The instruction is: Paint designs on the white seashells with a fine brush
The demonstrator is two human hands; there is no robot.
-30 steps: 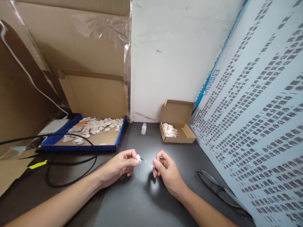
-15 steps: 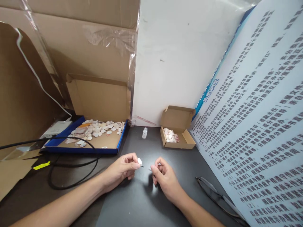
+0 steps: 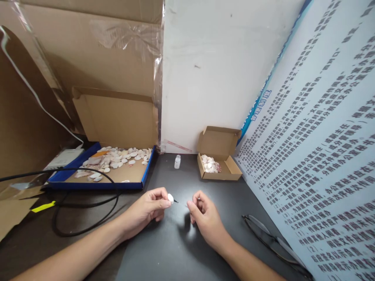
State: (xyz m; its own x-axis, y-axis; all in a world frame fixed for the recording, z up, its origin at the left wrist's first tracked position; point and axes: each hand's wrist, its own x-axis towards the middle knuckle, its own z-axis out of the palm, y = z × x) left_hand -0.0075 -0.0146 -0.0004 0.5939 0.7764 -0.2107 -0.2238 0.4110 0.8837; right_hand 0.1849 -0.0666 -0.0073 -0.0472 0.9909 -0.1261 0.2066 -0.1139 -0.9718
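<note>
Head view: a small white shell (image 3: 170, 198) is pinched between the thumb and index finger of the left hand (image 3: 148, 210), above the dark tabletop (image 3: 164, 249). One slender, dark-tipped tool (image 3: 175, 201) is gripped at its pale end by the closed fingertips of the right hand (image 3: 205, 214). Its tip is positioned at the shell's edge; contact cannot be determined. Beyond the hands, a small clear vial (image 3: 177, 162) is stood upright between the blue-sided shell box (image 3: 99, 185) and a small cardboard box (image 3: 221, 176).

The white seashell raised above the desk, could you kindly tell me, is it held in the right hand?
No, the left hand pinches the white seashell, while a visible gap separates it from the right hand.
</note>
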